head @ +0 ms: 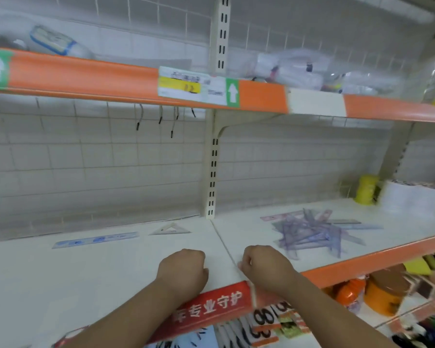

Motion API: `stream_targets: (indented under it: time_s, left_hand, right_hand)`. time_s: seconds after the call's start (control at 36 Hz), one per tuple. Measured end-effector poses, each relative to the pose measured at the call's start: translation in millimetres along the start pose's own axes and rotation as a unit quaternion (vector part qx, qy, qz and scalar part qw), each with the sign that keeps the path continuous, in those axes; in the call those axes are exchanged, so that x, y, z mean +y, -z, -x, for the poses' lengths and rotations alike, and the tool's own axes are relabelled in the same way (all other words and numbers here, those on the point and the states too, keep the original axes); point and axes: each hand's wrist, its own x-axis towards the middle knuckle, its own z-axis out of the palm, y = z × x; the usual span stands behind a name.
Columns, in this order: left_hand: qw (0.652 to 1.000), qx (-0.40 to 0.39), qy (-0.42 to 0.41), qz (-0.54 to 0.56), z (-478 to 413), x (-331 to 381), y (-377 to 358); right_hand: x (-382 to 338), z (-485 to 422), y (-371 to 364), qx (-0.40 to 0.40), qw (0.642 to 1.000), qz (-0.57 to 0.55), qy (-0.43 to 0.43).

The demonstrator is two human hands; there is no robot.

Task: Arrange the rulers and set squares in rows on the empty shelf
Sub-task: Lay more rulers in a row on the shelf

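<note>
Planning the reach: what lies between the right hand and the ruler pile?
Nothing: head view shows bare white shelf between the right hand and the ruler pile.

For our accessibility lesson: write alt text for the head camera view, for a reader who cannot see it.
A left hand and right hand rest curled at the front of a white shelf; whether they hold anything is unclear. A ruler and set square lie apart at back left; a jumbled pile of both lies on the right.

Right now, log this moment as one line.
laid out: blue ruler, set square, left section | pile of rulers and set squares: right section | left hand, right hand: curled at shelf front, nothing seen held
</note>
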Motion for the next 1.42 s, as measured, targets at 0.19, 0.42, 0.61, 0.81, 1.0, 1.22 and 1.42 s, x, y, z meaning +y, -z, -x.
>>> stream_targets:
  time_s: [0.19,0.42,0.61,0.81,1.0,1.22,1.42]
  left_hand:
    - [1.000,0.013,0.010,0.005,-25.8,88.5,-9.7]
    - [0.999,0.003,0.035,0.013,-43.5,152.9,-16.7]
    - [1.000,-0.001,0.017,-0.007,-70.2,179.6,-15.6]
    - [1.000,0.015,-0.020,0.005,-106.6,190.0,-15.6]
    - [0.999,-0.005,-0.047,0.016,-138.4,203.9,-22.8]
    - [0.999,-0.007,-0.043,-0.009,-166.5,234.4,-26.6]
    - [0.999,-0.013,0.028,-0.030,-187.4,252.0,-30.4]
  right_hand:
    - [98.5,7.6,26.8,-0.014,0.999,0.025,0.017]
    - [173.9,11.4,49.9,-0.016,0.999,0.029,0.003]
    - [190.0,-0.3,47.0,-0.003,1.000,0.004,-0.009]
    - [206.9,-19.1,46.7,0.019,1.000,0.005,-0.020]
    - [221.8,-28.6,48.9,0.020,0.999,-0.007,-0.038]
    - [269.5,-57.0,63.2,-0.006,0.998,-0.005,-0.060]
    - [301.7,-92.6,72.8,-0.013,1.000,0.022,0.013]
